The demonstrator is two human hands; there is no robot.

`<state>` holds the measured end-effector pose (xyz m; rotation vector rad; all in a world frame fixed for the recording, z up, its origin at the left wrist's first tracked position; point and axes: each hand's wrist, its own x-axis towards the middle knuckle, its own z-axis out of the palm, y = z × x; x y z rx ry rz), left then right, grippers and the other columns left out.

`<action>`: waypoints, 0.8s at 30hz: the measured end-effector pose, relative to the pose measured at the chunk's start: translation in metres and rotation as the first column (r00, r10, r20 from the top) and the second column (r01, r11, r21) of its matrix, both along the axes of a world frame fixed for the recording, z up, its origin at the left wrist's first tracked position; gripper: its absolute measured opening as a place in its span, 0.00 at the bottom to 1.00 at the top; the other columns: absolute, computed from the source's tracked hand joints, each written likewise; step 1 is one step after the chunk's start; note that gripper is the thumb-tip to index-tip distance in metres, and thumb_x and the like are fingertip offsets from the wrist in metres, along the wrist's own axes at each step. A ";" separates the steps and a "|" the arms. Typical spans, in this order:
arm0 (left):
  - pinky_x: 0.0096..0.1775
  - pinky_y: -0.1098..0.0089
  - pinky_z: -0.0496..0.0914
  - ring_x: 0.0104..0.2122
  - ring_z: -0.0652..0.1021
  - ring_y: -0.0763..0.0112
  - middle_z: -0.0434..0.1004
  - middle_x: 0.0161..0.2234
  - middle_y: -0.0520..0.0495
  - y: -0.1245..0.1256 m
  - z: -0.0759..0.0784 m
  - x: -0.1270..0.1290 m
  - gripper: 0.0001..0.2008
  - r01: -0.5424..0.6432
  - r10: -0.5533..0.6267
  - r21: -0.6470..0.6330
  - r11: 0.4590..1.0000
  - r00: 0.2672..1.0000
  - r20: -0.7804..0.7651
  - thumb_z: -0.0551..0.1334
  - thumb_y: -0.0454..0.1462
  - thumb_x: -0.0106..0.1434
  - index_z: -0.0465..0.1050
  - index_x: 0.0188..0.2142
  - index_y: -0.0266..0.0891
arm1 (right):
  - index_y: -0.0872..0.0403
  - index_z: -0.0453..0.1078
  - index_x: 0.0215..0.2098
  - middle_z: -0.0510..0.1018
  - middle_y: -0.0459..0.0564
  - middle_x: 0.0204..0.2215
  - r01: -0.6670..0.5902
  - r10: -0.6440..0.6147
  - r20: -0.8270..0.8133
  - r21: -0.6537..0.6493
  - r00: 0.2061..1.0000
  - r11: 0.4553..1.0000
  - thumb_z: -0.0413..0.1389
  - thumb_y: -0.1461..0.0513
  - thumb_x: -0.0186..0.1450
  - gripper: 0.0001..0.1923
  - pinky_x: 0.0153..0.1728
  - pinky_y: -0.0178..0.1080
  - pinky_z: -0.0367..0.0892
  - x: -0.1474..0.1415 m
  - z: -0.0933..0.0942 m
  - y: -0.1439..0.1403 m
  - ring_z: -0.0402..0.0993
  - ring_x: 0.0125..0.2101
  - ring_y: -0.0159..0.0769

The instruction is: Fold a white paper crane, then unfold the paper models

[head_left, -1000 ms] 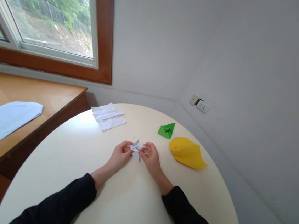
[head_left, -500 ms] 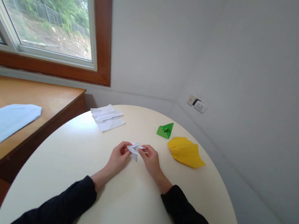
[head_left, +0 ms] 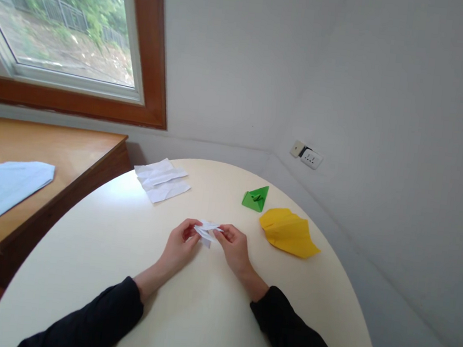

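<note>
A small folded white paper [head_left: 208,228] with several pointed flaps is held between my two hands over the round table. My left hand [head_left: 183,241] pinches its left end between thumb and fingers. At the right end, my right hand [head_left: 233,245] grips a flap with thumb and forefinger. One flap hangs downward between the hands. Fingertips hide parts of the folds, so the exact shape cannot be made out.
Creased white sheets [head_left: 162,179] lie at the table's back left. A green folded paper [head_left: 256,198] and a creased yellow paper [head_left: 289,232] rest on the right of the cream round table [head_left: 194,324]. A wooden desk [head_left: 72,148] bearing pale blue folded material [head_left: 10,189] stands left.
The view has shifted slightly, moving the desk and window left. Both hands keep hold of the white paper, whose flaps sit at a slightly different angle.
</note>
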<state>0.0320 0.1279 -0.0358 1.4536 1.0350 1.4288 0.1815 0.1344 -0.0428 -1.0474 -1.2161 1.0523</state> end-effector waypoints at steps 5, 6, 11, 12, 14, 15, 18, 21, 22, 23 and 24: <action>0.36 0.69 0.70 0.32 0.77 0.68 0.77 0.30 0.48 -0.002 0.002 0.000 0.08 0.000 0.000 -0.008 1.000 1.000 -0.007 0.60 0.36 0.52 0.70 0.33 0.38 | 0.55 0.72 0.25 0.77 0.46 0.22 0.029 -0.032 -0.056 -0.040 0.998 0.999 0.63 0.56 0.48 0.12 0.29 0.37 0.66 0.000 0.004 0.001 0.71 0.24 0.34; 0.37 0.69 0.70 0.32 0.77 0.68 0.77 0.30 0.48 -0.002 0.002 0.000 0.08 -0.001 0.001 -0.008 1.000 1.000 -0.006 0.60 0.36 0.52 0.70 0.33 0.38 | 0.55 0.71 0.24 0.76 0.45 0.20 0.038 -0.040 -0.047 -0.037 0.998 0.999 0.63 0.55 0.48 0.12 0.27 0.36 0.65 0.000 0.006 0.000 0.70 0.23 0.33; 0.37 0.68 0.70 0.32 0.77 0.68 0.77 0.30 0.48 -0.003 0.004 0.001 0.08 -0.007 0.007 -0.013 1.000 1.000 -0.007 0.60 0.36 0.52 0.70 0.33 0.38 | 0.55 0.68 0.20 0.71 0.42 0.17 0.041 -0.041 -0.015 -0.010 0.999 0.999 0.62 0.55 0.49 0.13 0.23 0.33 0.60 0.001 0.009 -0.002 0.65 0.20 0.30; 0.37 0.68 0.70 0.32 0.77 0.68 0.77 0.30 0.48 -0.003 0.004 0.001 0.08 -0.004 0.004 -0.017 1.000 1.000 -0.007 0.61 0.36 0.52 0.70 0.33 0.38 | 0.55 0.68 0.20 0.71 0.42 0.17 0.037 -0.037 -0.015 -0.007 0.999 0.999 0.62 0.55 0.49 0.12 0.23 0.33 0.60 0.001 0.009 -0.002 0.65 0.20 0.29; 0.37 0.68 0.70 0.32 0.76 0.68 0.77 0.30 0.48 -0.003 0.004 0.001 0.08 0.000 0.000 -0.025 1.000 1.000 -0.002 0.61 0.36 0.52 0.70 0.33 0.38 | 0.55 0.68 0.21 0.70 0.42 0.17 0.034 -0.034 -0.015 0.002 0.999 0.999 0.61 0.55 0.50 0.12 0.23 0.33 0.60 0.002 0.009 -0.002 0.65 0.20 0.29; 0.36 0.68 0.70 0.32 0.76 0.68 0.77 0.30 0.48 -0.002 0.004 0.001 0.08 0.002 -0.001 -0.031 1.000 1.000 0.002 0.61 0.36 0.52 0.70 0.33 0.38 | 0.55 0.68 0.21 0.70 0.42 0.17 0.029 -0.029 -0.013 0.007 0.999 1.000 0.61 0.56 0.50 0.11 0.24 0.33 0.60 0.003 0.010 -0.001 0.65 0.21 0.29; 0.36 0.69 0.69 0.31 0.76 0.68 0.76 0.29 0.48 -0.001 0.004 0.001 0.09 0.018 -0.017 -0.059 0.998 0.999 0.027 0.62 0.38 0.52 0.70 0.33 0.37 | 0.54 0.69 0.22 0.71 0.43 0.18 -0.008 0.008 -0.004 0.012 1.000 1.000 0.60 0.56 0.51 0.10 0.26 0.34 0.62 0.005 0.010 -0.001 0.66 0.22 0.30; 0.34 0.69 0.69 0.30 0.75 0.69 0.75 0.28 0.49 0.000 0.005 0.000 0.10 0.053 -0.045 -0.105 0.993 0.996 0.074 0.64 0.39 0.51 0.70 0.32 0.36 | 0.54 0.71 0.23 0.74 0.45 0.20 -0.073 0.072 -0.032 -0.011 0.997 0.997 0.59 0.56 0.53 0.10 0.28 0.35 0.62 0.007 0.009 0.000 0.67 0.23 0.31; 0.34 0.70 0.68 0.30 0.75 0.69 0.75 0.28 0.49 0.001 0.006 -0.001 0.10 0.064 -0.053 -0.121 0.991 0.995 0.086 0.64 0.39 0.50 0.70 0.32 0.36 | 0.55 0.71 0.23 0.75 0.45 0.20 -0.097 0.095 -0.058 -0.030 0.994 0.995 0.59 0.55 0.53 0.10 0.28 0.35 0.63 0.007 0.009 0.000 0.68 0.24 0.31; 0.34 0.70 0.68 0.30 0.75 0.69 0.75 0.28 0.49 0.001 0.006 -0.001 0.11 0.074 -0.062 -0.137 0.988 0.994 0.091 0.64 0.40 0.50 0.70 0.32 0.37 | 0.55 0.72 0.23 0.75 0.46 0.20 -0.123 0.118 -0.094 -0.052 0.989 0.991 0.59 0.55 0.53 0.10 0.29 0.35 0.63 0.007 0.009 0.000 0.68 0.24 0.31; 0.34 0.70 0.68 0.30 0.75 0.69 0.75 0.27 0.49 0.001 0.007 -0.002 0.11 0.083 -0.070 -0.153 0.985 0.993 0.092 0.65 0.40 0.50 0.69 0.32 0.37 | 0.55 0.72 0.23 0.75 0.46 0.20 -0.150 0.139 -0.136 -0.076 0.981 0.986 0.60 0.55 0.52 0.11 0.29 0.36 0.63 0.007 0.009 0.000 0.68 0.24 0.31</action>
